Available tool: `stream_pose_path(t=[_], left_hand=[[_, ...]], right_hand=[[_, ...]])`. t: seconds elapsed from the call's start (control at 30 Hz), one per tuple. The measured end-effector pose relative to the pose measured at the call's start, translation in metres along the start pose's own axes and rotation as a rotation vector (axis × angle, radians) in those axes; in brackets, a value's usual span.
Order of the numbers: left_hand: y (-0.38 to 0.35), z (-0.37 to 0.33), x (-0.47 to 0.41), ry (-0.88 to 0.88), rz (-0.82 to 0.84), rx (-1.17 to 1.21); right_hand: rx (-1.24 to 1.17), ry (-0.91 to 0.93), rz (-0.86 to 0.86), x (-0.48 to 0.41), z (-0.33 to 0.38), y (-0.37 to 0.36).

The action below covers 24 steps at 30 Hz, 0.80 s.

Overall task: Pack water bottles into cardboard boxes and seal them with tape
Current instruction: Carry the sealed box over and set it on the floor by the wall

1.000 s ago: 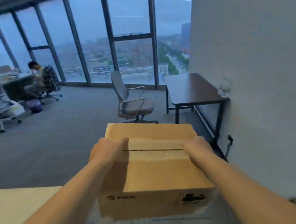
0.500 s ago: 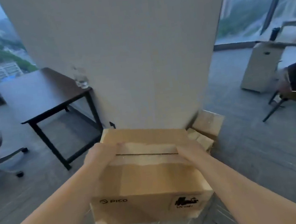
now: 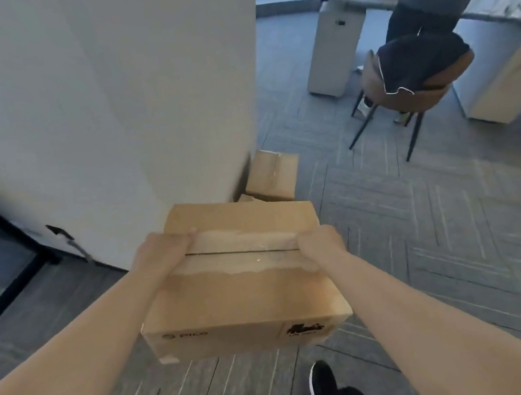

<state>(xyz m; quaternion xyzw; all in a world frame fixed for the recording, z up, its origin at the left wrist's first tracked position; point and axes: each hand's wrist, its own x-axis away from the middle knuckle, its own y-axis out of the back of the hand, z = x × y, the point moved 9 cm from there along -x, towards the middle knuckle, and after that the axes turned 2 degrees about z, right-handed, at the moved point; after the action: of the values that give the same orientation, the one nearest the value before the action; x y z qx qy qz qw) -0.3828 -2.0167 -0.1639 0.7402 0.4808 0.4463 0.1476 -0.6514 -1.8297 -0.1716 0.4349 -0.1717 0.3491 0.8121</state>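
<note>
Black is the shoe point(image 3: 323, 383) seen lowest, on the grey floor point(image 3: 424, 242). Above it a closed cardboard box point(image 3: 242, 296) is held up in the air. Its top side edges are gripped by the left hand point(image 3: 161, 256) and the right hand point(image 3: 320, 245), fingers curled round them, likely so the weight is kept level. Clear tape point(image 3: 243, 254) is stuck along the top slit, so the flaps are kept shut. Farther off, more boxes point(image 3: 271, 176) are piled by the white wall point(image 3: 109, 117); this one is probably meant for there.
</note>
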Motion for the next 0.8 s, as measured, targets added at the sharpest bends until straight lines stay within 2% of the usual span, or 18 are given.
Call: stream_pose_path(t=[0.2, 0.37, 0.5, 0.6, 0.8], left_hand=[[-0.057, -0.019, -0.085, 0.171, 0.007, 0.081], [-0.140, -0.024, -0.160, 0.422, -0.105, 0.230], [-0.202, -0.018, -0.200, 0.555, -0.221, 0.442], [-0.236, -0.011, -0.221, 0.676, -0.280, 0.552], [-0.247, 0.002, -0.270, 0.641, -0.410, 0.698]], right_hand=[[0.152, -0.022, 0.114, -0.139, 0.021, -0.020], [0.293, 0.054, 0.213, -0.287, 0.040, -0.048], [0.364, 0.116, 0.162, -0.375, 0.056, -0.057], [0.429, 0.178, 0.193, -0.428, 0.077, -0.081], [0.487, 0.264, 0.260, -0.488, 0.118, -0.134]])
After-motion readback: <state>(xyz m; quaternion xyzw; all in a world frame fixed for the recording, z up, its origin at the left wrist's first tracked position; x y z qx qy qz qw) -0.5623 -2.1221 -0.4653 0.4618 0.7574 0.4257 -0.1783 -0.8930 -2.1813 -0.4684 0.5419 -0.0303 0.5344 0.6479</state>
